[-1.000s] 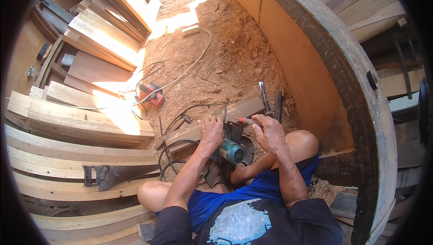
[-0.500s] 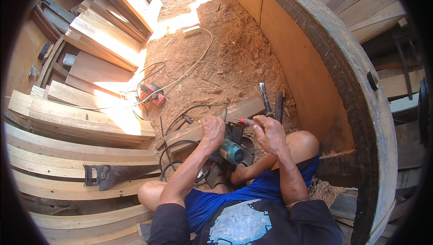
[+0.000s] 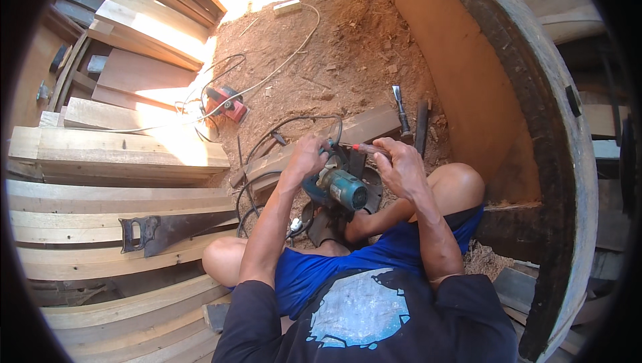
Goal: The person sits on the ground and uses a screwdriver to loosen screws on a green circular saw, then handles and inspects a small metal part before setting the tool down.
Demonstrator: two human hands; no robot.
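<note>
A teal circular saw [image 3: 349,189] with a black cord stands between my folded legs, above my feet. My left hand [image 3: 309,157] is closed at the saw's far left side, its fingers curled round a teal part there; the palm hides most of the grip. My right hand [image 3: 404,166] holds a screwdriver [image 3: 369,149] with a red end to its handle. Its thin shaft points left, toward the saw part beside my left fingers. Whether the tip touches the saw is too small to tell.
Beyond the saw, a wooden beam [image 3: 364,126] lies on sawdust near a chisel [image 3: 401,110] and a dark bar [image 3: 421,128]. A handsaw [image 3: 170,229] rests on stacked boards [image 3: 120,196] at left. A red power tool [image 3: 227,103] lies farther off. A curved wooden panel [image 3: 461,75] walls the right.
My view has tilted, so the floor things sit higher. My left hand now closes on the saw's teal part, and the screwdriver's shaft reaches toward it.
</note>
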